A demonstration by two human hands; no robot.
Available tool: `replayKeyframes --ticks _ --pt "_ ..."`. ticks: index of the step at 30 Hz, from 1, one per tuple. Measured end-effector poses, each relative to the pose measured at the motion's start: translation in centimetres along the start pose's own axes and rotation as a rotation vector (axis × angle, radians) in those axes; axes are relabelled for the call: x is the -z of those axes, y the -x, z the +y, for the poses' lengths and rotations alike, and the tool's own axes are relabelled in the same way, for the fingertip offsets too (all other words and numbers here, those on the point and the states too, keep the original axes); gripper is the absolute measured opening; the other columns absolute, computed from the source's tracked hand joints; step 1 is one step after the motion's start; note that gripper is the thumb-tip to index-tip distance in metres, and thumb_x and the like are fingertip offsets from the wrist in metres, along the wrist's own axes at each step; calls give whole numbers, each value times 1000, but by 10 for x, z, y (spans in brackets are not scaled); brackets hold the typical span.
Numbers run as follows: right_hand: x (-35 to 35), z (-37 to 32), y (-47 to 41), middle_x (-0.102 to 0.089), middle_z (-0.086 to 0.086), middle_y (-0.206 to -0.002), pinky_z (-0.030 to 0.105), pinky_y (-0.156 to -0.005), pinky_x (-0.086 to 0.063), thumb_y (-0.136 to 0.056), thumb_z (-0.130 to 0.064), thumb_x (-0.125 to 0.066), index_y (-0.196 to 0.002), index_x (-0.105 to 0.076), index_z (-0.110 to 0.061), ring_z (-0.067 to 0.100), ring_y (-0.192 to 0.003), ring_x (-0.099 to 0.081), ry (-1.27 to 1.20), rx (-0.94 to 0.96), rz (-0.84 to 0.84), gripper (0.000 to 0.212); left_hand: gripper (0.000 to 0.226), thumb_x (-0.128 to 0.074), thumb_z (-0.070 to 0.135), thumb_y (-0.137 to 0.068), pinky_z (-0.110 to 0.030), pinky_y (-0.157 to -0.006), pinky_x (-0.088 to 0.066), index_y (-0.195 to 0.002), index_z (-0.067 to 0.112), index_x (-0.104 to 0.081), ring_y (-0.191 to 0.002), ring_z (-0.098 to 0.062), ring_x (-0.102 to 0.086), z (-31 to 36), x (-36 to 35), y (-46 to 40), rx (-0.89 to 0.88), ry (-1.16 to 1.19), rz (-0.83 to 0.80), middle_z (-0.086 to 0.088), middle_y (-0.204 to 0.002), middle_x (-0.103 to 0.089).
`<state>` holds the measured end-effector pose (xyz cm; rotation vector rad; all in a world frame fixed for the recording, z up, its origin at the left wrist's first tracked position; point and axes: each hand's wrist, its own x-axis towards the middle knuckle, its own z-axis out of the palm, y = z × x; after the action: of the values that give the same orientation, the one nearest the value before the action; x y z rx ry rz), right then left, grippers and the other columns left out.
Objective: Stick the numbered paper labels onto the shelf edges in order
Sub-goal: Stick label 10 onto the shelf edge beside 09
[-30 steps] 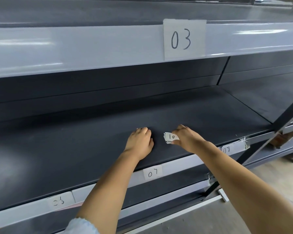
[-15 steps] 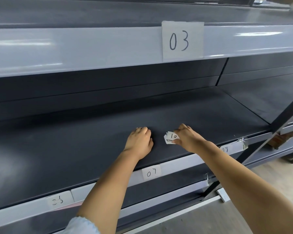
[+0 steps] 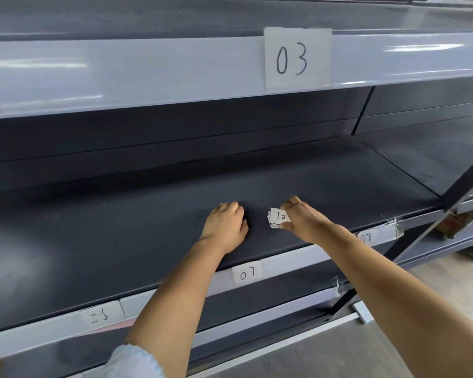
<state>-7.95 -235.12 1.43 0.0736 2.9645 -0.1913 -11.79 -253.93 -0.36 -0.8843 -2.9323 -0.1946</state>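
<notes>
Right hand (image 3: 305,223) pinching small stack of paper labels (image 3: 277,218) on middle shelf deck (image 3: 120,227), thumb and fingertips clamped on its right edge, top slip reading "10". Left hand (image 3: 227,226) resting knuckles-up on deck just beside stack, not touching it; fingers curled under and hidden — cannot tell if holding anything. Labels "07" (image 3: 247,274) and "08" (image 3: 366,237) already stuck on front edge strip (image 3: 298,257) below hands, smudged one (image 3: 100,315) further left, large "03" sheet (image 3: 297,59) on upper shelf edge (image 3: 148,75).

Risks, judged from here: top slip showing "10" with edge stopping at "08" — likely order slip if "09" skipped or buried lower in stack. Thin slips fanned at left side, easy to peel two at once or scatter across deck. Loose tape curling off right end of "08" suggests weak adhesion on glossy strip; same peel-off likely for next label if pressed hastily. Crooked placement possible on narrow strip.

Materials: deck dark matte grey, flat, faintly scuffed. Edge strips pale, glossy painted metal with light streaks. Labels small white rectangles, thin paper, handwritten black digits. Diagonal dark frame brace (image 3: 448,203) at right.
</notes>
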Motion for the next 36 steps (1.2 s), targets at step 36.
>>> replayKeyframes --ticks 36 --pt "-50 -146 231 -56 -1 -109 28 -66 -40 -84 -44 -60 -106 -56 -17 21 -89 -59 -91 262 133 35 28 -38 25 -95 -33 -89 -38 -104 4 -55 -106 -26 -50 16 18 298 176 12 -10 -10 -110 -55"
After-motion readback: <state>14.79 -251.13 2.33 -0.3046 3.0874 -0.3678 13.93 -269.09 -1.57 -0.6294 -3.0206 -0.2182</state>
